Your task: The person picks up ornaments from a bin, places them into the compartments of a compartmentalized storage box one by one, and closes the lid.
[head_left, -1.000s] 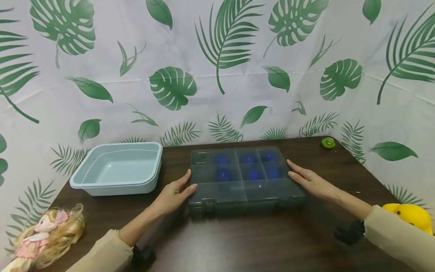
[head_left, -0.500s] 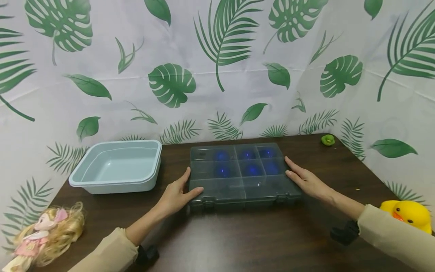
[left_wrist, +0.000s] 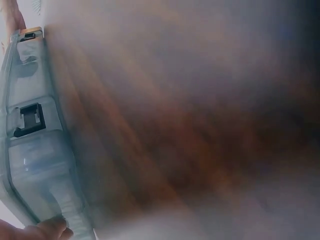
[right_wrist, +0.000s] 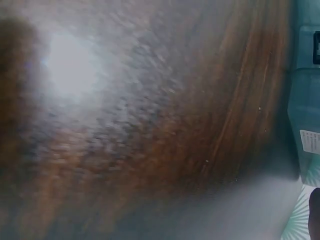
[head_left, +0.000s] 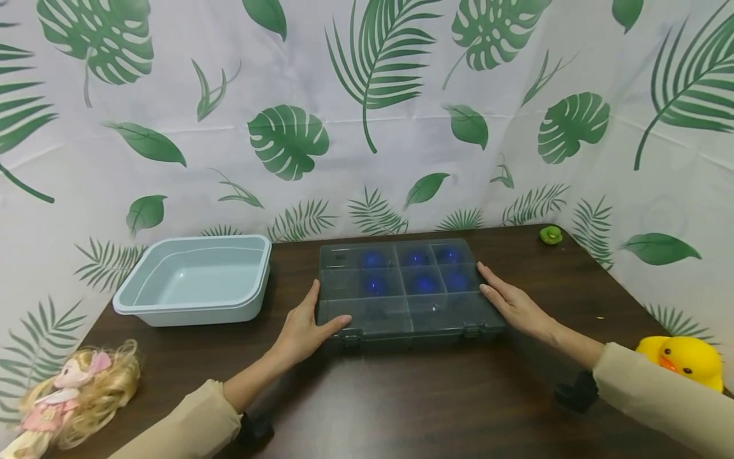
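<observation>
A lidded, see-through grey plastic storage box point(head_left: 367, 313) with compartments lies in the middle in the head view. Several round blue things point(head_left: 375, 285) show through its lid. My left hand point(head_left: 302, 328) holds the box's left edge, thumb on the lid and fingers along the side. My right hand point(head_left: 518, 309) holds the opposite side near the back, its fingertips partly hidden. In the left wrist view, a black latch point(left_wrist: 31, 120) shows on the box front, with left-hand fingertips point(left_wrist: 52, 227) at the near corner. The right wrist view catches the box's end with a white label point(right_wrist: 311, 141).
A light blue plastic basin point(head_left: 197, 313) stands at the left on the dark wooden table point(head_left: 395, 408). A blond doll point(head_left: 80, 395) lies front left. A yellow rubber duck point(head_left: 690, 360) sits at the right, and a small green toy point(head_left: 551, 235) at the back right corner.
The box's front face shows less and its lid sits slightly higher in view. My left thumb has slid farther onto the lid. Both hands stay at the box's sides while the view shifts slightly.
</observation>
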Demonstrator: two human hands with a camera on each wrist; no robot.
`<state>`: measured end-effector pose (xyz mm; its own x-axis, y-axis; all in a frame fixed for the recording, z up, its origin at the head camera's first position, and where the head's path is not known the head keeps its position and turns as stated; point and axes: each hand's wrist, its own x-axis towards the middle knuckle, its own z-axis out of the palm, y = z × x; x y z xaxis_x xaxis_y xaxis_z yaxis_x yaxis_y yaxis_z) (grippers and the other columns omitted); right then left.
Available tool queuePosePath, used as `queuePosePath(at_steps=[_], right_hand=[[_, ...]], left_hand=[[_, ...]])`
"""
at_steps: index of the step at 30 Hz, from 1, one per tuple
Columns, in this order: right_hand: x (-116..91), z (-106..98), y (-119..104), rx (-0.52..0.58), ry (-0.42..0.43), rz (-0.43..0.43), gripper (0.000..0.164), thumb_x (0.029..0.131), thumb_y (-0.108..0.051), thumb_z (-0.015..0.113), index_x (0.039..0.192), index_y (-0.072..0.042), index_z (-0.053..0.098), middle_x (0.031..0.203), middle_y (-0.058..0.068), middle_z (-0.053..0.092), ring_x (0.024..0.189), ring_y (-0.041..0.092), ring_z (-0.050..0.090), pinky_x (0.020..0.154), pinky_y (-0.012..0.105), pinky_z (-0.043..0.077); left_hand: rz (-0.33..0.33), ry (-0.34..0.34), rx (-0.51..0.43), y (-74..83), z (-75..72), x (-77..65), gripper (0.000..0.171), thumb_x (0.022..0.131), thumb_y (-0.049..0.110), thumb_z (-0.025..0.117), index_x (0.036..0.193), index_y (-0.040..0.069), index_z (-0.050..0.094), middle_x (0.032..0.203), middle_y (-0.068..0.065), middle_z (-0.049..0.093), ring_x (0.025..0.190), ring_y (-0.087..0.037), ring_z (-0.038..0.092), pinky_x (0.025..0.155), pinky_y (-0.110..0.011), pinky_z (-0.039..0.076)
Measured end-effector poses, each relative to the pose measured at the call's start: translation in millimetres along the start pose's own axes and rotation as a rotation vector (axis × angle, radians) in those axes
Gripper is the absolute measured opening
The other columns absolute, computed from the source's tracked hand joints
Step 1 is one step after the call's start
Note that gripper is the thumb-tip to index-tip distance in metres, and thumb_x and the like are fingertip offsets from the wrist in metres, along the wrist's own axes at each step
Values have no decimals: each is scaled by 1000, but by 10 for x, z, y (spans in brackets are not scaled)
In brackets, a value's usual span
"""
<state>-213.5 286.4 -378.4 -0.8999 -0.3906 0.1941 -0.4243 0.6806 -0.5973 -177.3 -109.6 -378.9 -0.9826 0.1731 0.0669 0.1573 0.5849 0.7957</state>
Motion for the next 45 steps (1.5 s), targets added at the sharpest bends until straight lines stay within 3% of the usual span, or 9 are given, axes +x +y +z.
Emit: queuePosePath(at_steps=[3,8,11,13,16,19,23,29,45], right_hand=[[29,6,15,-4,5,-4,53,102,-21,39,146,4,22,150,29,21,135,46,24,98,-2,14],[40,-42,-20,-46,30,-1,52,102,-21,41,145,3,27,148,27,29,133,43,33,109,28,30],[39,-68,-123,-30,155,-8,44,101,-20,45,139,2,42,139,22,46,124,21,50,96,22,44],[43,-60,-279,124,264,-19,37,99,-15,48,130,5,51,129,20,57,113,9,58,86,19,49],[36,41,-637,538,346,-59,27,97,-7,50,117,9,58,112,13,67,99,5,65,82,20,51],[-19,279,-1029,953,233,20,22,96,-6,51,112,6,62,106,8,70,99,14,67,85,28,52],[-120,739,-1376,1223,-8,316,27,96,-10,53,119,4,58,109,11,68,101,16,66,90,29,50],[-160,1292,-1594,1319,-163,564,52,99,-15,48,138,14,32,128,23,55,108,18,61,95,29,47],[-122,1690,-1764,1433,-63,555,49,104,-13,29,144,12,15,146,31,27,120,26,53,102,37,41]], left_hand=[[-8,10,-21,-10,15,9,95,85,38,69,148,-3,12,152,-22,19,139,-35,26,108,-51,31],[-1,24,-23,-7,21,17,94,85,36,69,148,-3,12,153,-22,19,139,-34,26,109,-50,30],[2,30,-16,-7,20,15,93,85,35,69,148,-4,13,152,-22,20,138,-34,28,108,-50,31],[0,30,-12,-8,17,15,93,85,35,69,148,-4,13,152,-22,20,138,-34,28,108,-50,31],[0,31,-12,-6,8,20,93,85,36,69,148,-3,13,153,-21,19,138,-34,28,108,-50,32],[1,27,-17,-7,-2,28,93,85,36,69,149,-3,11,153,-21,18,138,-34,27,109,-50,30],[-4,31,-12,-9,-7,23,93,85,34,69,148,-4,13,152,-22,20,138,-34,28,109,-49,30],[-10,33,-6,2,-4,13,93,85,35,69,148,-4,14,152,-21,20,139,-33,27,111,-47,28],[-16,29,-25,4,-2,13,91,86,34,68,148,-4,14,152,-21,20,139,-32,27,111,-47,27]])
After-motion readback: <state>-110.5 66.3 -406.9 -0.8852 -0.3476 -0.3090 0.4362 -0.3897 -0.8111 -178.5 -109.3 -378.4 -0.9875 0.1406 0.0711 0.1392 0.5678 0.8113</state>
